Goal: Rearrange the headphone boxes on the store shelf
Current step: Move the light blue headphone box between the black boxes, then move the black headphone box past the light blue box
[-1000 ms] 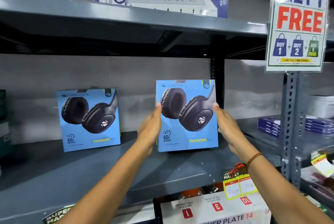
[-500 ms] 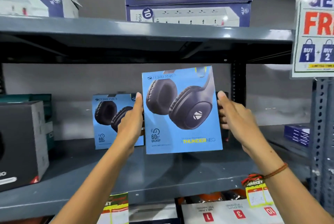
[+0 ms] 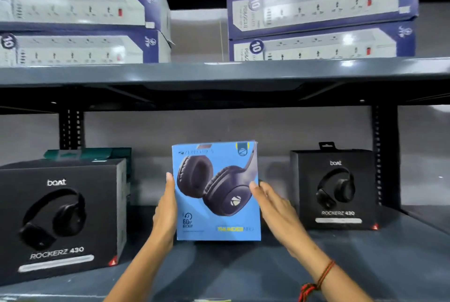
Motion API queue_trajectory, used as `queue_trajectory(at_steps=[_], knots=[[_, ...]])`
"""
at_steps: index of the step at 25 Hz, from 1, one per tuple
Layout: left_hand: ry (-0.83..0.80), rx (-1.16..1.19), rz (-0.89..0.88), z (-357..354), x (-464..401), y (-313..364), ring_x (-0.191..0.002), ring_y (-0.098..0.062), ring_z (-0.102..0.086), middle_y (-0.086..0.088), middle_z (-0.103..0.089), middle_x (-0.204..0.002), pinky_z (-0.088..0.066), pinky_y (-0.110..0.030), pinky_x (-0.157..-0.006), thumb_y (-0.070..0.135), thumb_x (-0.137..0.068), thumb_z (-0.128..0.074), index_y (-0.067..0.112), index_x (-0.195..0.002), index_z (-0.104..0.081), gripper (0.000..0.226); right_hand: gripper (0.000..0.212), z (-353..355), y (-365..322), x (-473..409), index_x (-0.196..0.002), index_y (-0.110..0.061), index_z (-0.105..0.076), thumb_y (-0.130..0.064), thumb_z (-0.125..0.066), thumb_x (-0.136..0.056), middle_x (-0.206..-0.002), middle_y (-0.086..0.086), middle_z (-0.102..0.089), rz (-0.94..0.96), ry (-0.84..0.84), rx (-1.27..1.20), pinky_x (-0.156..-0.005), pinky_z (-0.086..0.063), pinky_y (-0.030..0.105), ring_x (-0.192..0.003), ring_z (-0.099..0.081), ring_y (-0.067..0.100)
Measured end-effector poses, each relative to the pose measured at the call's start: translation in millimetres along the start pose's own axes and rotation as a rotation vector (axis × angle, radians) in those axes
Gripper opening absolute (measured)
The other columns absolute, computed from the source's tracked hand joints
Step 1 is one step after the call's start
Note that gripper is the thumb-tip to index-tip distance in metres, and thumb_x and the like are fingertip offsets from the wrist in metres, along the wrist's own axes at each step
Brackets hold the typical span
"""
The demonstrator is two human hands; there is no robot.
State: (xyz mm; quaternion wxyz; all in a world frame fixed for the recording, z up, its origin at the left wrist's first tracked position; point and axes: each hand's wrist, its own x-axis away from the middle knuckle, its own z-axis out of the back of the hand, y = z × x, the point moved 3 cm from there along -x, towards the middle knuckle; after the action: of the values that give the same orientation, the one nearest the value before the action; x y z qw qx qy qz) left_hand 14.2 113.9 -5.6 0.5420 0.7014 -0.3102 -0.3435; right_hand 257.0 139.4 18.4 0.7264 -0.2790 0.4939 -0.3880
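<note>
A blue Zebronics headphone box (image 3: pixel 216 192) stands upright in the middle of the grey shelf (image 3: pixel 243 270), its front facing me. My left hand (image 3: pixel 165 214) grips its left edge, thumb up along the side. My right hand (image 3: pixel 277 211) presses on its right edge with the fingers stretched out and the thumb on the front corner. The box's bottom edge is at the shelf surface; I cannot tell whether it rests there. A large black boat headphone box (image 3: pixel 58 216) stands to the left. A smaller-looking one (image 3: pixel 336 192) stands further back on the right.
A teal box (image 3: pixel 87 154) lies behind the left black box. The upper shelf (image 3: pixel 219 72) carries two stacks of power-strip boxes (image 3: pixel 80 24). Black slotted uprights (image 3: pixel 384 155) stand at the back. Bare shelf shows between the blue box and each black box.
Both hands carried the blue box left along the shelf and lowered it between the two black boxes. The second blue box seen earlier is out of sight.
</note>
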Motion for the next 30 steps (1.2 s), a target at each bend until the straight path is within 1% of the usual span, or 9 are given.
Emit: queue_trajectory(at_steps=[5,8,11,15,17,20,25,28,30], knots=[[-0.051,0.044,0.053,12,-33,-24,-0.112,-0.033,-0.077,-0.006,-0.082,-0.122,-0.055,-0.056,-0.109,0.108,-0.060,-0.037,0.040,-0.119,-0.079,0.100,0.044,-34,15,-11,-0.118,-0.044,-0.051,-0.073,-0.040,-0.086,-0.111,-0.020,-0.060,-0.152,-0.107,-0.077,-0.094,-0.036,0.032,-0.117,-0.051,0.016],[-0.138,0.062,0.044,9,-28,-18,-0.107,-0.029,-0.081,-0.005,-0.084,-0.115,-0.057,-0.053,-0.107,0.089,-0.088,-0.031,0.033,-0.123,-0.078,0.081,0.061,-42,23,-13,-0.142,-0.050,-0.037,-0.075,-0.040,-0.086,-0.138,-0.016,-0.050,-0.202,-0.140,-0.104,-0.100,-0.030,0.033,-0.141,-0.035,0.018],[-0.150,0.030,0.036,9,-28,-18,-0.103,-0.024,-0.082,-0.002,-0.085,-0.112,-0.059,-0.049,-0.104,0.083,-0.093,-0.027,0.033,-0.125,-0.076,0.078,0.066,-44,25,-15,-0.143,-0.050,-0.035,-0.077,-0.039,-0.084,-0.144,-0.019,-0.047,-0.209,-0.140,-0.128,-0.101,-0.030,0.033,-0.142,-0.035,0.016],[-0.124,-0.048,0.014,19,-7,-4,-0.082,-0.005,-0.082,0.011,-0.086,-0.093,-0.060,-0.025,-0.071,0.076,-0.098,-0.026,0.031,-0.127,-0.074,0.072,0.076,-45,10,-15,-0.153,-0.043,-0.020,-0.072,-0.042,-0.087,-0.162,-0.012,-0.028,-0.178,0.018,-0.124,-0.119,-0.024,0.041,-0.149,-0.027,0.017],[-0.102,-0.065,-0.017,31,11,16,-0.115,-0.011,-0.074,0.009,-0.078,-0.126,-0.056,-0.030,-0.096,0.074,-0.100,-0.029,0.029,-0.148,-0.060,0.073,0.072,-50,-16,-14,-0.156,-0.036,-0.014,-0.059,-0.043,-0.094,-0.165,-0.006,-0.021,-0.069,0.130,-0.116,-0.121,-0.020,0.041,-0.150,-0.023,0.018],[-0.022,-0.079,-0.187,60,26,65,-0.159,-0.015,-0.032,0.008,-0.036,-0.170,-0.021,-0.038,-0.131,0.066,-0.104,-0.033,0.029,-0.163,-0.035,0.070,0.068,-71,-73,-14,-0.157,-0.029,-0.015,-0.049,-0.043,-0.098,-0.165,-0.005,-0.018,0.121,0.170,-0.186,-0.123,-0.013,0.037,-0.152,-0.016,0.014],[0.116,-0.098,-0.522,129,56,123,-0.155,-0.010,-0.039,0.008,-0.043,-0.167,-0.028,-0.043,-0.131,0.057,-0.101,-0.043,0.027,-0.159,-0.043,0.066,0.068,-150,-141,-4,-0.156,-0.035,-0.016,-0.055,-0.041,-0.096,-0.164,-0.011,-0.020,0.208,-0.067,-0.391,-0.118,-0.012,0.023,-0.150,-0.019,0.010],[0.326,-0.114,-0.595,185,70,123,-0.146,-0.005,-0.045,0.010,-0.052,-0.158,-0.030,-0.032,-0.128,0.043,-0.108,-0.048,0.024,-0.156,-0.048,0.052,0.071,-199,-144,5,-0.156,-0.036,-0.010,-0.059,-0.039,-0.096,-0.165,-0.012,-0.013,0.143,-0.259,-0.467,-0.122,-0.012,0.039,-0.152,-0.012,0.010],[0.458,-0.156,-0.542,224,68,108,-0.155,-0.010,-0.035,0.006,-0.040,-0.169,-0.026,-0.031,-0.127,0.041,-0.110,-0.045,0.025,-0.163,-0.036,0.056,0.071,-226,-135,12,-0.157,-0.032,-0.009,-0.058,-0.037,-0.097,-0.166,-0.011,-0.010,0.040,-0.335,-0.479,-0.122,-0.009,0.039,-0.152,-0.008,0.011]])
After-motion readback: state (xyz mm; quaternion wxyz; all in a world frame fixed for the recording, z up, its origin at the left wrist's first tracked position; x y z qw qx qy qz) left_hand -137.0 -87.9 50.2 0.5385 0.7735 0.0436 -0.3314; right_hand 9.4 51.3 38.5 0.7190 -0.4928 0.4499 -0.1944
